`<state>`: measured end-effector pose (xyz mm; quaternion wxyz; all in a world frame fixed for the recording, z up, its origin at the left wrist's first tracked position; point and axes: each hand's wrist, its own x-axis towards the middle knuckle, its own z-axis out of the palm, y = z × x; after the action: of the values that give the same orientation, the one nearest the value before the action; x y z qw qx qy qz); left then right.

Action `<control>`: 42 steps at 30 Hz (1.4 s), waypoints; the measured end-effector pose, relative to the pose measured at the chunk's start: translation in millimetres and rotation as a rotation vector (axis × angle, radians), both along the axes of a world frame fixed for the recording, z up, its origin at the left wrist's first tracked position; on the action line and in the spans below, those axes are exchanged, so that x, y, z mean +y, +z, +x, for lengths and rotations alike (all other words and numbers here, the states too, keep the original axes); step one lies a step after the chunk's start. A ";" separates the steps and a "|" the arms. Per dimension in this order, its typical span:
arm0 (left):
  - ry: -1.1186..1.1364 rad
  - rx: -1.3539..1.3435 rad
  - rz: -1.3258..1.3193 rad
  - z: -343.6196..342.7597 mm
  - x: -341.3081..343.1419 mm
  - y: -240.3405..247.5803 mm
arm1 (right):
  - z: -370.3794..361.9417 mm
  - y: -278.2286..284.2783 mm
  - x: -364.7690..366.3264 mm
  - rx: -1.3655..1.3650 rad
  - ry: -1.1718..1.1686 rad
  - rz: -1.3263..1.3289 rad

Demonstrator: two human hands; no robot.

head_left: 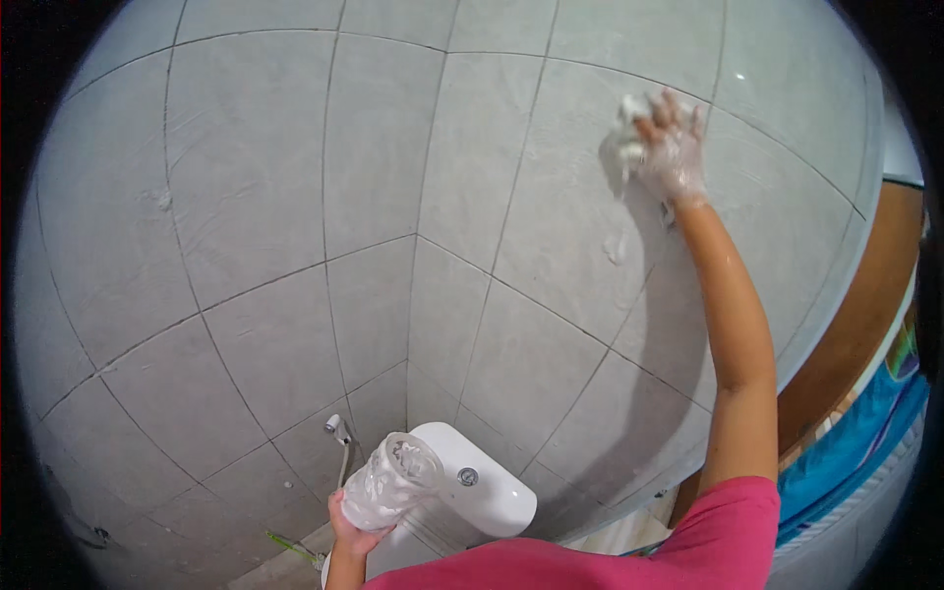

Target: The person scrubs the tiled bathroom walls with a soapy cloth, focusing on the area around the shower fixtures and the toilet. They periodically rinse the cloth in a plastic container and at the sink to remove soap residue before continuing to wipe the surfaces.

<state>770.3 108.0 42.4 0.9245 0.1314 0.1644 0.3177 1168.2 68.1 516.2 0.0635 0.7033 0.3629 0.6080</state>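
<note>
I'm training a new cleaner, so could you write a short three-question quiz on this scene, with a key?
1. True or false: the left hand holds the shower head.

2. Where is the right hand?
A) Inside a bucket
B) Raised at the tiled wall
C) On the toilet tank

3. Fill in the colour: the sleeve on the raised arm is ____.

Key:
1. False; it holds a container covered in white suds.
2. B
3. pink
</note>
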 end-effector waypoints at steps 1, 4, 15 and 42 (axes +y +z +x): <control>0.036 -0.005 -0.014 -2.4 0.2 2.0 | 1.2 10.6 20.6 -0.055 0.036 0.099; 0.108 -0.018 -0.040 -2.0 2.3 4.4 | 16.7 36.5 76.2 -0.150 0.062 0.314; 0.252 0.090 -0.007 -6.4 -0.2 -16.0 | 0.2 -86.5 224.6 0.355 0.701 -0.479; 0.443 0.135 -0.123 -7.4 -10.5 -29.8 | -30.5 -389.9 251.4 0.291 0.242 -0.935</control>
<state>762.9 97.5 12.6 0.8255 0.0567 0.2695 0.4926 1137.7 319.5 126.3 0.2495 0.6299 0.6806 0.2788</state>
